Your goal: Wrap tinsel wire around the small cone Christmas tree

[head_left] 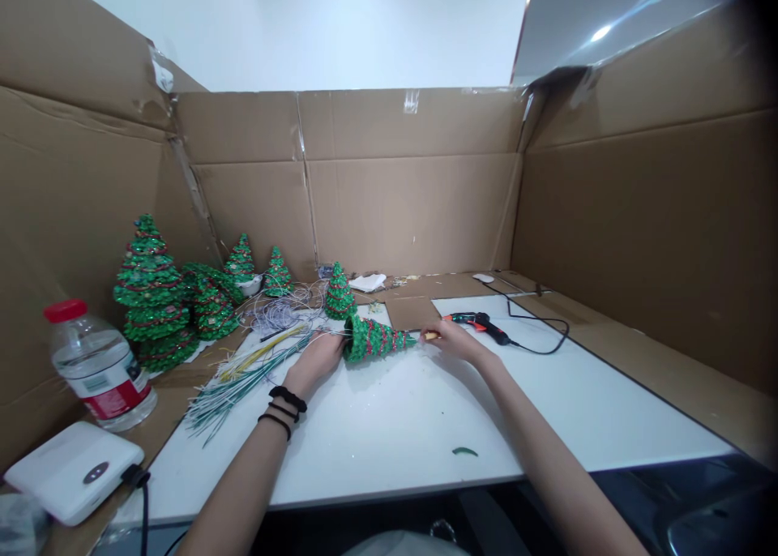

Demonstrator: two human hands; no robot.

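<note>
A small green artificial Christmas tree (377,340) with red garland lies on its side above the white board, its tip pointing right. My left hand (322,355) is closed at its wide base, with fingers partly hidden behind the rim. My right hand (453,340) is closed at the tip around a small yellow-orange thing (431,335), of which only a short end shows. Just beyond this hand rests a black and orange glue gun (483,324). Green and white wire stems (243,386) lie beside my left hand, and a small tree (340,291) stands behind the held one.
More green trees (149,284) stand at the left, near tangled pale wire (283,309). A water bottle (100,369) and white power bank (76,471) occupy the left edge. Cardboard walls (413,207) enclose the white board (377,451). The glue gun's cord (562,329) loops right.
</note>
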